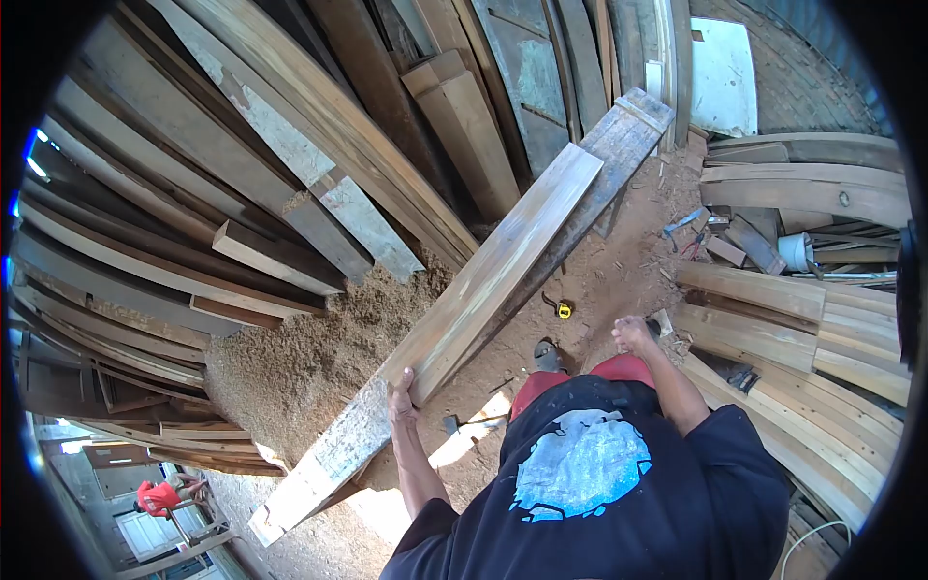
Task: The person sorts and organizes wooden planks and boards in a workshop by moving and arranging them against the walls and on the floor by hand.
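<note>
A smooth brown plank (503, 256) lies lengthwise along a worn, paint-spattered board (333, 440), which serves as a bench beneath it. My left hand (401, 394) grips the plank's near end, its thumb on the upper face and the other fingers mostly hidden. Away from the plank, my right hand (633, 334) hovers above the ground with curled fingers. Whether anything small is inside that hand cannot be made out. Between the bench and my feet, a yellow tape measure (564, 309) rests on the dirt. A hammer-like tool (469, 422) lies near my left forearm.
Many boards (280, 145) lean along the left and far side, above a sawdust heap (280, 387). Stacked planks (793, 338) lie at my right, near a white bucket (796, 252) and scraps. Another person (159, 497) in red is in the distance at lower left.
</note>
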`<state>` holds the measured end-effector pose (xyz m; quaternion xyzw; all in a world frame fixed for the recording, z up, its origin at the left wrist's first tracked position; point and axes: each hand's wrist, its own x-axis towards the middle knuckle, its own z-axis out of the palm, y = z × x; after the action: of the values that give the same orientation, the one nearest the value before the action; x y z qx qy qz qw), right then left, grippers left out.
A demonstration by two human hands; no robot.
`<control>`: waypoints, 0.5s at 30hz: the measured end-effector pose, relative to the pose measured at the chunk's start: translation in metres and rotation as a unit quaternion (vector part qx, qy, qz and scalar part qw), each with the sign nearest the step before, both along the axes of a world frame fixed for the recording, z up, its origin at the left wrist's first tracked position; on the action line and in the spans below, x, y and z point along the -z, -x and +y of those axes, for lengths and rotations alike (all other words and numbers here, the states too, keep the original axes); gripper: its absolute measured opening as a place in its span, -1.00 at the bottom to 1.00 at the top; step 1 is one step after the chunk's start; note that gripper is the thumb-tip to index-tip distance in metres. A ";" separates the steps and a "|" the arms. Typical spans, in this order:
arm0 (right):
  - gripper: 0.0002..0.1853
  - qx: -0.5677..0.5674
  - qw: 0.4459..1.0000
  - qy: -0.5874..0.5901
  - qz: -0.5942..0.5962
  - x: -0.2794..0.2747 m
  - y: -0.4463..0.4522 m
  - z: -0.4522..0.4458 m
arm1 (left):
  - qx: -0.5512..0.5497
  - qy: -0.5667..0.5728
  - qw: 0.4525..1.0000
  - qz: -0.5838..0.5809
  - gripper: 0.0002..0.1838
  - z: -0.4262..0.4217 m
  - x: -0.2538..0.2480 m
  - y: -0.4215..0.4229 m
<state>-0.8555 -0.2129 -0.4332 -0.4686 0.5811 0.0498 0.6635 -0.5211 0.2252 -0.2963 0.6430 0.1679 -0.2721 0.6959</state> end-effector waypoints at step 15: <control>-0.82 -0.064 0.996 0.034 0.054 -0.008 0.006 0.004 | 0.217 -0.350 0.868 -0.279 -0.43 0.025 0.030 -0.050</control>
<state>-0.8616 -0.2085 -0.4256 -0.5233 0.5864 0.0974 0.6106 -0.4714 0.2502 -0.3264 0.9136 -0.0931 -0.1491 0.3667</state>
